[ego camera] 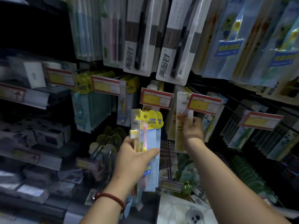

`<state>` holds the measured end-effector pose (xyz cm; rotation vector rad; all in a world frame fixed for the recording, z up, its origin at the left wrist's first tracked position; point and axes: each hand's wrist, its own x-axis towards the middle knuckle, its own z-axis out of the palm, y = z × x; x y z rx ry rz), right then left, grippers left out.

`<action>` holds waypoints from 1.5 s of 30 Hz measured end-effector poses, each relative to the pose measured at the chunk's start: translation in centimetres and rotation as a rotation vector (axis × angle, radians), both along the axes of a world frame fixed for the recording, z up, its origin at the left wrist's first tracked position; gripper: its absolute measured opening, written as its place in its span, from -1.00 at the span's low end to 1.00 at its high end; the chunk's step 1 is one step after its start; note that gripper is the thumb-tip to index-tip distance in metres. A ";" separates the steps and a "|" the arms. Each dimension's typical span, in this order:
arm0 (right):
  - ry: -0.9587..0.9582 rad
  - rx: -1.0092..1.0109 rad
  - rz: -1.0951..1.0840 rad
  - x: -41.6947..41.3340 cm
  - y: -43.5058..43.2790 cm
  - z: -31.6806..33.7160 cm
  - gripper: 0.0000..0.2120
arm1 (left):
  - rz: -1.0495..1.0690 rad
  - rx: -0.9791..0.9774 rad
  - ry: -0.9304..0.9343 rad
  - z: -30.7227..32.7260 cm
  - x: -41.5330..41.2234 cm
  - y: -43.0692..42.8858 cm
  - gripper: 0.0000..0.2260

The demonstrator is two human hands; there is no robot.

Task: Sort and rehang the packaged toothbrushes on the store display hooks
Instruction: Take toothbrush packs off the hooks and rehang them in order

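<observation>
My left hand (134, 160) grips a small bunch of packaged toothbrushes (150, 139) upright in front of the display: light blue cards with yellow tops, one with a pink brush, and a clear pack with a yellow-handled brush at the left. My right hand (193, 128) reaches up to the right and holds the lower part of an orange-and-white toothbrush pack (181, 120) that hangs on a hook under a red and yellow price tag (204, 103). The fingers of that hand are blurred.
Rows of packaged toothbrushes hang on hooks above and to both sides, with price tags (156, 98) at the hook ends. Shelves of boxed goods (40, 136) run along the left. A white bag with a panda print (186, 210) lies below.
</observation>
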<state>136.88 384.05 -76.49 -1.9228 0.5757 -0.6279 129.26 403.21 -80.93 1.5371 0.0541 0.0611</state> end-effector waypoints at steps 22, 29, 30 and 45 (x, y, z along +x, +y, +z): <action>0.113 0.453 0.835 -9.3 7.5 -4.2 -0.89 | 0.231 -0.070 0.002 1.1 -0.2 2.7 -0.38; 0.084 0.581 0.943 -10.0 9.3 -4.7 -0.81 | 0.262 -0.022 -0.011 1.6 -0.6 5.2 -0.62; 0.088 0.564 0.963 -9.9 9.6 -4.6 -0.81 | 0.269 -0.023 -0.010 1.7 -0.7 5.6 -0.65; -0.138 0.411 0.776 -7.5 12.5 -4.5 -0.85 | 0.363 -0.010 -0.004 1.1 -0.4 9.2 -0.51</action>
